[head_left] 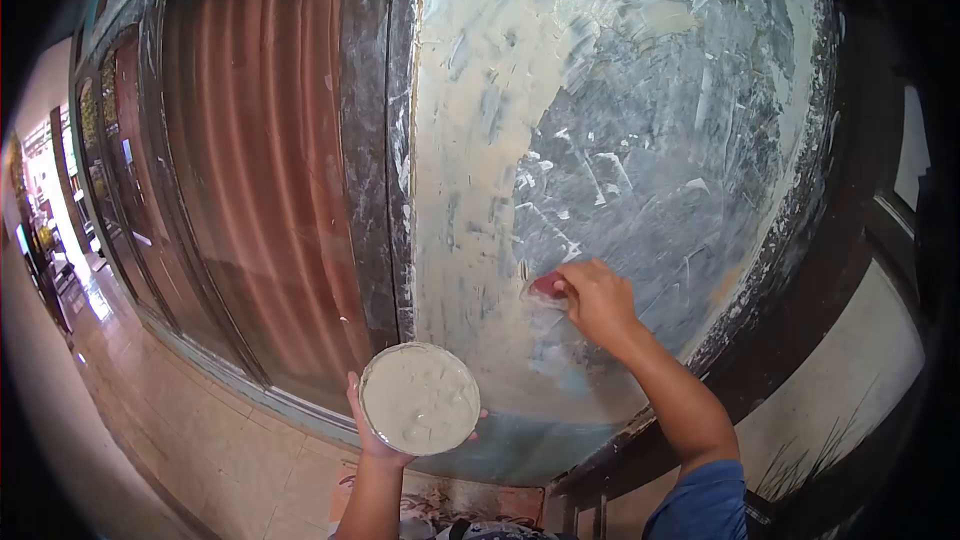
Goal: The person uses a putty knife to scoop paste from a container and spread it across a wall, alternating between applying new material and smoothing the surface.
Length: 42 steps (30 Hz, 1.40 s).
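Observation:
My left hand point(378, 450) supports a round tub point(418, 346) from below, its fingers around the sides. Pale, creamy putty point(420, 398) fills it, with an uneven, scooped surface. In my right hand point(602, 306) a small red putty spreader point(547, 286) is pinched between thumb and fingers, its edge at the wall panel point(640, 210). Beige putty point(470, 140) coats the panel's left side and part of its top. The middle and right are bluish grey with white streaks and ridges. The spreader is where the beige coat meets the grey surface.
A dark frame post point(372, 140) borders the panel on the left, beside glass with a reddish-brown curtain point(265, 160) behind. Dark wooden framing point(850, 140) stands at right. Tiled floor point(220, 440) runs along the left. Stained sheet material point(480, 505) lies below the panel.

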Motion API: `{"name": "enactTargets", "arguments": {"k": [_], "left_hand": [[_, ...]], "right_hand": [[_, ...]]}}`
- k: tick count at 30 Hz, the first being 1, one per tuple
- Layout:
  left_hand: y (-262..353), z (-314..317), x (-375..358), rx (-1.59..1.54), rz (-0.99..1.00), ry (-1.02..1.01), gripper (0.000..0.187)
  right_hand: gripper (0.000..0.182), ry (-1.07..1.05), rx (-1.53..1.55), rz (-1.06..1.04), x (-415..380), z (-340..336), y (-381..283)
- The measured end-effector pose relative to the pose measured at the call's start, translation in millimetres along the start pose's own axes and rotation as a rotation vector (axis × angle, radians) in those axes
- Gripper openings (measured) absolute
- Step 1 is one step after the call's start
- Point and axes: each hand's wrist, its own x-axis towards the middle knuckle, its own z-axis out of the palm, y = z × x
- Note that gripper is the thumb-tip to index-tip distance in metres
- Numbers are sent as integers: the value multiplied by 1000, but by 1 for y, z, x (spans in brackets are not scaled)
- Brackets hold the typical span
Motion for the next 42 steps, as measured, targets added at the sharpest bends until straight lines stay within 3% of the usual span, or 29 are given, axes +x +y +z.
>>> {"name": "enactTargets", "arguments": {"k": [5,9,11,14,27,34,42], "left_hand": [[-1,3,0,-43,-18,-30,118],[1,4,-3,-3,-31,-20,118],[3,-1,-6,3,-14,-22,118],[8,-1,-8,40,17,-22,118],[2,8,-13,7,13,26,119],[4,6,-17,29,17,12,120],[4,8,-16,7,3,-15,120]], "right_hand": [[13,210,13,29,28,-16,-6],[12,185,45,50,22,-22,-6],[11,8,-23,76,9,-20,-8],[10,-89,-69,79,3,-9,-4],[10,204,79,99,44,-45,-13],[15,-61,-36,123,4,-5,-9],[13,136,-1,178,49,-38,-20]]}}
